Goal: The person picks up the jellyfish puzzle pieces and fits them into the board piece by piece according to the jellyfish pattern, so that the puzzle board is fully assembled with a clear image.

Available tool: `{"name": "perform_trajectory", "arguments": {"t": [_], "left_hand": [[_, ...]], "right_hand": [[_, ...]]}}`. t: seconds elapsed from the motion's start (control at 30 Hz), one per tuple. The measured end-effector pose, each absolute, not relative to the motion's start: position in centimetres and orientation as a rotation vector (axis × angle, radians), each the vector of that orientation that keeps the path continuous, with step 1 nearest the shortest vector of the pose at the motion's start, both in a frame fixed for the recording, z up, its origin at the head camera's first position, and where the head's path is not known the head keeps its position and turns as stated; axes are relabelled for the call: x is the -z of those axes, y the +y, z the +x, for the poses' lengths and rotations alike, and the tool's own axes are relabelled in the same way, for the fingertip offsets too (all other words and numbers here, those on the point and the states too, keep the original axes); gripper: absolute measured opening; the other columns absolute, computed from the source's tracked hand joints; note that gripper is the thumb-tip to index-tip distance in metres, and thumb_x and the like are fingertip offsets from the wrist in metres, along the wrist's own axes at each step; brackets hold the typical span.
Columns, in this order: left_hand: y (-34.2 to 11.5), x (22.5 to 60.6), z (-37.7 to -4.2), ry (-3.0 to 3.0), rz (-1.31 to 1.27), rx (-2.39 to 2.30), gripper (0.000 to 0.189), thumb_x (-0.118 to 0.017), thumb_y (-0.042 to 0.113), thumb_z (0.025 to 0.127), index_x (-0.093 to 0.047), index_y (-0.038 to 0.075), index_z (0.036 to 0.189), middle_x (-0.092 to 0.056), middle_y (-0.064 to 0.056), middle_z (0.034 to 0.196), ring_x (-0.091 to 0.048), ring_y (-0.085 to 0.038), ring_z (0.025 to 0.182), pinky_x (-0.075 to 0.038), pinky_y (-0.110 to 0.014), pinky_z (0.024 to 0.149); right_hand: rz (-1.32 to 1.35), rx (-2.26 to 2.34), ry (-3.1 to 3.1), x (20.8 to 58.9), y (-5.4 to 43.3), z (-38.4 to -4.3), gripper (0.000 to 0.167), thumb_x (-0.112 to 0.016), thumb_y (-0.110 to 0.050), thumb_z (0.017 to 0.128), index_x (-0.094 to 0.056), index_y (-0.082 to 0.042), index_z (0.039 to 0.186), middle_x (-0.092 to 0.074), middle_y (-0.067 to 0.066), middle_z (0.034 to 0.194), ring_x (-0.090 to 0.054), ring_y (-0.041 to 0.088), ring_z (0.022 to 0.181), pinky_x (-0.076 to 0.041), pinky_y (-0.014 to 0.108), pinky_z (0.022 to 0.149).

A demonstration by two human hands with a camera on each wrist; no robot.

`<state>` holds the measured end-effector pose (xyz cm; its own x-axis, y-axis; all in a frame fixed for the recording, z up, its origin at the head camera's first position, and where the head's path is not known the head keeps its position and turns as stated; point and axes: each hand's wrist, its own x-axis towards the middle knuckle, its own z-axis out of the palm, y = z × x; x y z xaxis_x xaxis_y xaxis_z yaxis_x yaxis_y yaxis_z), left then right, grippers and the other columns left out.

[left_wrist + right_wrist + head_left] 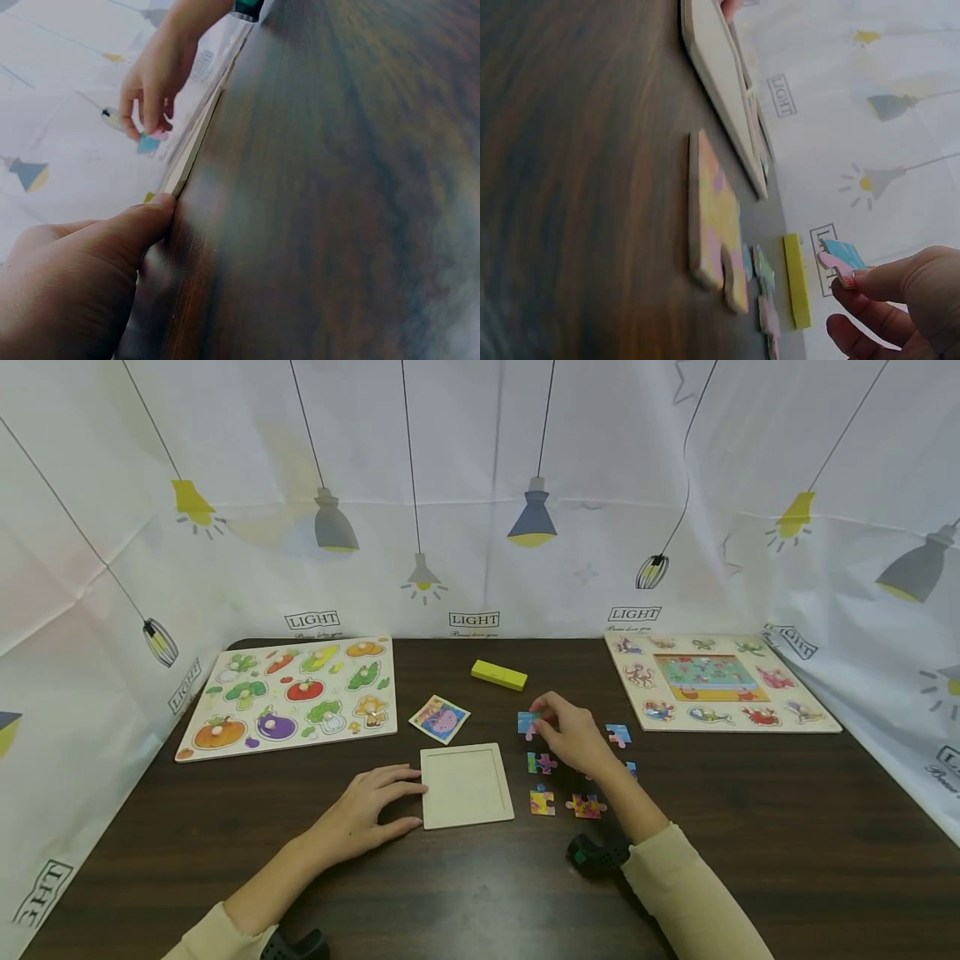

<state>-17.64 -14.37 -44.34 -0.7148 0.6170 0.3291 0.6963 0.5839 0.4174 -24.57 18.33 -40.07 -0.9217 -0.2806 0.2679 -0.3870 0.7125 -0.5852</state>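
My right hand [573, 735] pinches a blue and pink jigsaw piece [841, 259] between thumb and finger, lifted off the table in the right wrist view. With fingers spread, my left hand [367, 810] rests at the left edge of a square wooden puzzle tray [467, 787]; its fingertips touch the rim. The tray's recess holds no pieces. Several loose jigsaw pieces lie right of the tray, among them a yellow corner piece [542, 802], a green and pink piece [542, 763] and a blue piece [618, 734]. My right forearm partly hides others.
A small picture card [439, 719] lies behind the tray, and a yellow block [498, 675] is further back. A vegetable peg board [300, 693] stands at back left, a sea-animal board [633, 689] at back right. A printed curtain [465, 485] hangs along the far table edge.
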Motion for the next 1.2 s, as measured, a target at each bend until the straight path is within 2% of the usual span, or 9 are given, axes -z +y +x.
{"name": "perform_trajectory", "arguments": {"t": [0.23,0.4,0.8,0.97,1.2], "left_hand": [[-14.4,44.3,-17.6,-2.665,-1.112,0.78,0.041,-0.064,0.037,0.085,-0.06,0.017,0.121,-0.049,-0.003,0.131,-0.039,-0.02,0.125,-0.03,-0.048,0.098],[-14.4,44.3,-17.5,-2.668,-1.118,0.772,0.041,-0.064,0.036,0.085,-0.06,0.018,0.122,-0.049,-0.003,0.132,-0.038,-0.019,0.125,-0.03,-0.047,0.098],[-14.3,44.6,-17.7,-2.605,-1.128,0.757,0.039,-0.068,0.03,0.082,-0.062,0.018,0.118,-0.052,-0.003,0.128,-0.041,-0.02,0.123,-0.032,-0.047,0.094],[-14.3,44.4,-17.7,-2.618,-1.122,0.784,0.036,-0.067,0.031,0.083,-0.063,0.018,0.117,-0.051,-0.003,0.128,-0.041,-0.02,0.123,-0.032,-0.047,0.095],[-14.3,44.2,-17.6,-2.664,-1.106,0.803,0.035,-0.065,0.032,0.084,-0.063,0.018,0.116,-0.049,-0.003,0.13,-0.038,-0.021,0.125,-0.031,-0.047,0.096]], "right_hand": [[0.519,-1.094,-2.751,39.0,16.7,-23.6,0.016,-0.059,-0.008,0.089,-0.056,-0.007,0.105,-0.058,0.004,0.082,-0.053,0.017,0.071,-0.045,0.031,0.064],[0.564,-1.152,-2.755,38.7,15.4,-23.0,0.015,-0.059,-0.009,0.089,-0.056,-0.008,0.104,-0.058,0.002,0.082,-0.051,0.016,0.068,-0.044,0.028,0.06],[0.647,-1.252,-2.763,40.2,12.3,-22.4,0.012,-0.06,-0.004,0.086,-0.058,-0.008,0.098,-0.057,-0.001,0.075,-0.052,0.012,0.062,-0.045,0.024,0.055],[0.692,-1.275,-2.744,40.7,11.0,-22.3,0.012,-0.061,-0.003,0.085,-0.06,-0.008,0.095,-0.059,-0.001,0.073,-0.052,0.01,0.059,-0.043,0.023,0.051],[0.645,-1.301,-2.775,41.4,9.5,-22.5,0.011,-0.062,-0.005,0.083,-0.062,-0.009,0.093,-0.06,-0.002,0.072,-0.053,0.008,0.059,-0.042,0.022,0.052]]}}
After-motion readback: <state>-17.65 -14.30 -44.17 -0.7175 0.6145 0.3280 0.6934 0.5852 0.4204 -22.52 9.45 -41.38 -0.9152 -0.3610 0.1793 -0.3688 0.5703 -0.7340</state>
